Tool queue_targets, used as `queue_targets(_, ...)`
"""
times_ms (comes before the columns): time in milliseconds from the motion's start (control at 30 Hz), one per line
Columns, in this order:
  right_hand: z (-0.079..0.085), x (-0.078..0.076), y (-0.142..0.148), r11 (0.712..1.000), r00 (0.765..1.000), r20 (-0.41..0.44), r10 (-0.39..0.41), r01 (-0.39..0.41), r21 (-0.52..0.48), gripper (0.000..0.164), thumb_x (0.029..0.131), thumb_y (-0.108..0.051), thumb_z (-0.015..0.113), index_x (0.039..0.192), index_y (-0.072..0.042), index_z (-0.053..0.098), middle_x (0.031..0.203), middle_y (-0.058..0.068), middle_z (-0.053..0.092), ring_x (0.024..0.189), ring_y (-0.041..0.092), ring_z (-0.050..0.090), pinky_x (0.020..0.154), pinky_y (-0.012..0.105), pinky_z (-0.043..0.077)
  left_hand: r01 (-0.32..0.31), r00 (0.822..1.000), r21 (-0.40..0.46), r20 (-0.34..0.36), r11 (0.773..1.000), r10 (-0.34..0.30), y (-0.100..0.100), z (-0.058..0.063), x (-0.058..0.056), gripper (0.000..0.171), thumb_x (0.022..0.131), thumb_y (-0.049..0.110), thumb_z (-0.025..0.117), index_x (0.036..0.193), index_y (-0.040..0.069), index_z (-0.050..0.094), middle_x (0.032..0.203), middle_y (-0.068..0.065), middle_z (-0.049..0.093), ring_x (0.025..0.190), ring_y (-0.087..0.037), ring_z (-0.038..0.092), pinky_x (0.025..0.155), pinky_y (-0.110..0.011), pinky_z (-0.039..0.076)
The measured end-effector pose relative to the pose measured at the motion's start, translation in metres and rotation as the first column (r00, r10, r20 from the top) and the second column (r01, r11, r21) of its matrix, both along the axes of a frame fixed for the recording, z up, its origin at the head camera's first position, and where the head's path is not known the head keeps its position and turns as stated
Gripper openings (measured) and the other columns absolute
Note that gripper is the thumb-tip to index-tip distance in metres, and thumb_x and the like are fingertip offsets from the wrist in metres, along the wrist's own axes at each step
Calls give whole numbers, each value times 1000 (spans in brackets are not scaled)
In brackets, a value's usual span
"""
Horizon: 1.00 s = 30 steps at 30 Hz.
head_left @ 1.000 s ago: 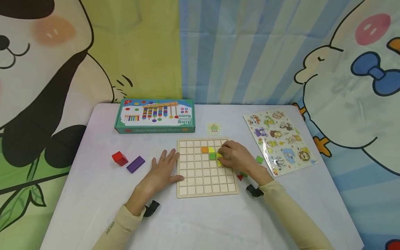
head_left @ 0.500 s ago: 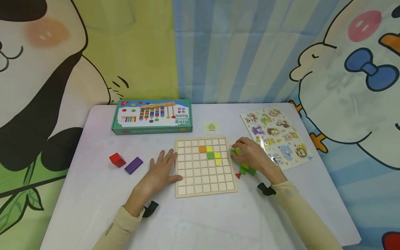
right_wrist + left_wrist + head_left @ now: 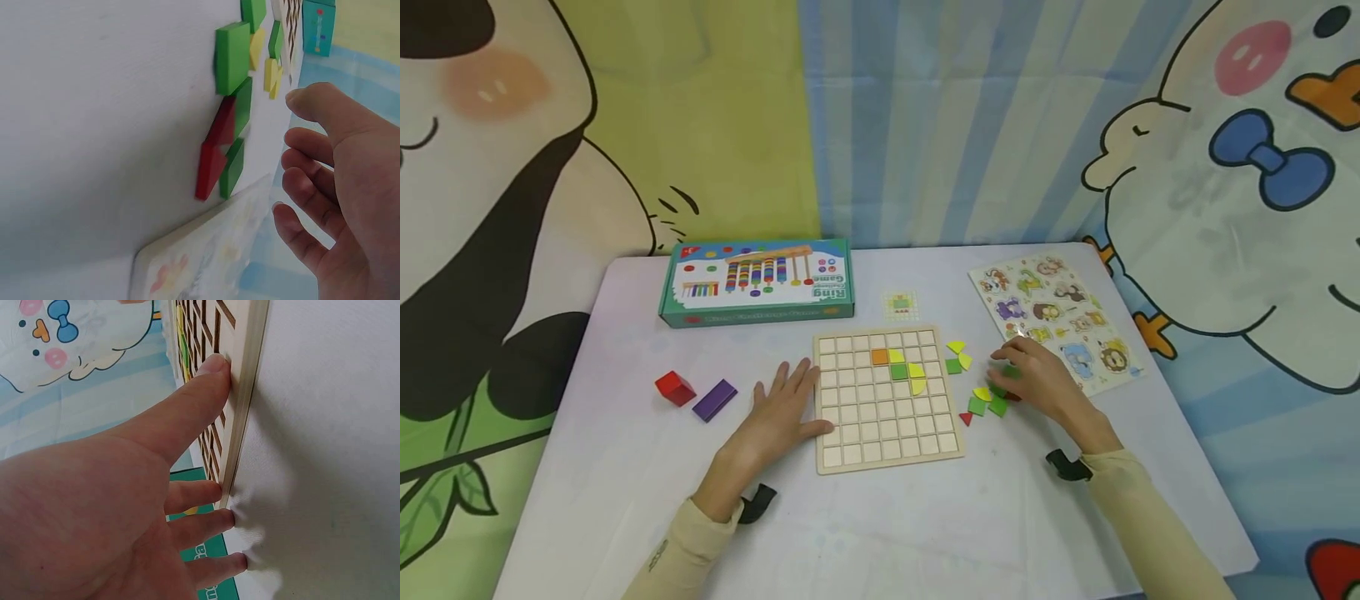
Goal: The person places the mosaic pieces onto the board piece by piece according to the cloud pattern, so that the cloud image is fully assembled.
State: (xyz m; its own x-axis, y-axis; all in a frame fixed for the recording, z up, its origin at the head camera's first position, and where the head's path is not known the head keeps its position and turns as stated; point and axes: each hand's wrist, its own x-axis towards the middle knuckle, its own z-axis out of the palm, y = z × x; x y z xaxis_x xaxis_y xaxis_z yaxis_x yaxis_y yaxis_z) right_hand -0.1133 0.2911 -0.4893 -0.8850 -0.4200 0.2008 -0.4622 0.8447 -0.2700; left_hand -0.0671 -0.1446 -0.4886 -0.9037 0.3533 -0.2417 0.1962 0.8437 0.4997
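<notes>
My left hand [image 3: 782,412] rests with spread fingers at the left edge of a wooden grid board [image 3: 858,434], its thumb [image 3: 209,378] touching the rim. On the board sit an orange square [image 3: 879,357], a green square [image 3: 899,372] and several yellow pieces [image 3: 916,370]. My right hand [image 3: 1041,379] hovers over loose pieces right of the board, fingers loosely bent and holding nothing in the right wrist view. Below it lie green squares [image 3: 232,59] and red triangles [image 3: 210,172]. More yellow pieces [image 3: 956,347] and a red triangle [image 3: 966,419] lie near the board.
Behind the board are a small pattern card [image 3: 901,306] and a green game box [image 3: 756,283]. An animal sticker sheet [image 3: 1060,321] lies at the right, close to my right hand. A red block [image 3: 675,388] and a purple block [image 3: 715,401] lie left.
My right hand has left the yellow piece on the board and moved right, over the loose pieces. The left hand stays at the board's edge. The head view has shifted slightly.
</notes>
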Motion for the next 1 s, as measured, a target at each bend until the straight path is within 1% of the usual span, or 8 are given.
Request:
queue_targets(167,-7,5,12,1000,998,-69,11,-11,-6,30,80,-21,87,102,-3,77,101,10,68,90,23,64,76,41,58,-3,1000,-8,-11,1000,3,-1,-2,0,98,88,45,76,161,5,25,169,-20,17,154,-50,8,111,-82,10)
queue_targets(233,-9,7,17,1000,996,-83,10,-11,-21,30,78,-19,88,101,-3,77,99,10,68,88,23,63,74,41,57,-4,1000,-10,-13,1000,4,-2,-3,0,98,88,46,76,161,5,25,169,-20,17,155,-50,8,111,-81,10)
queue_targets(300,-9,8,22,999,998,-64,-9,7,-32,30,79,-19,87,102,-3,76,99,9,67,88,22,62,73,40,56,-5,1000,-9,-14,1000,5,-3,-3,-1,98,88,46,76,161,5,24,169,-20,17,155,-50,8,111,-82,10)
queue_targets(400,-11,10,27,999,999,-15,-44,44,-31,30,82,-20,85,105,-3,76,101,10,67,89,23,62,73,42,56,-7,1000,-4,-10,1000,7,-3,-4,-1,98,88,46,76,161,6,24,169,-20,16,155,-50,8,111,-82,10)
queue_targets(500,-12,10,31,997,997,30,-75,75,-12,30,84,-22,83,106,-3,76,103,11,67,91,25,63,75,43,56,-9,1000,-1,-1,1000,9,-3,-5,-1,98,88,46,76,161,6,24,169,-20,16,155,-50,7,111,-81,9)
queue_targets(633,-13,9,33,995,992,69,-103,103,7,30,85,-24,82,107,-5,76,105,11,67,92,25,63,78,44,56,-12,1000,3,10,1000,12,-2,-6,-2,98,88,46,76,161,7,24,170,-19,15,155,-48,6,112,-80,7)
queue_targets(900,-16,9,32,991,987,98,-131,129,25,30,86,-25,82,107,-4,76,101,10,66,90,23,61,76,42,55,-7,1000,-4,19,1000,7,-1,-6,-1,98,88,46,76,161,7,24,170,-18,15,156,-48,6,112,-80,8)
queue_targets(1000,-17,9,32,992,989,85,-122,119,31,29,86,-25,82,105,-4,76,100,10,66,88,24,61,75,43,54,-8,1000,0,19,1000,8,0,-5,-1,98,87,45,77,161,7,24,170,-19,15,155,-48,6,112,-80,7)
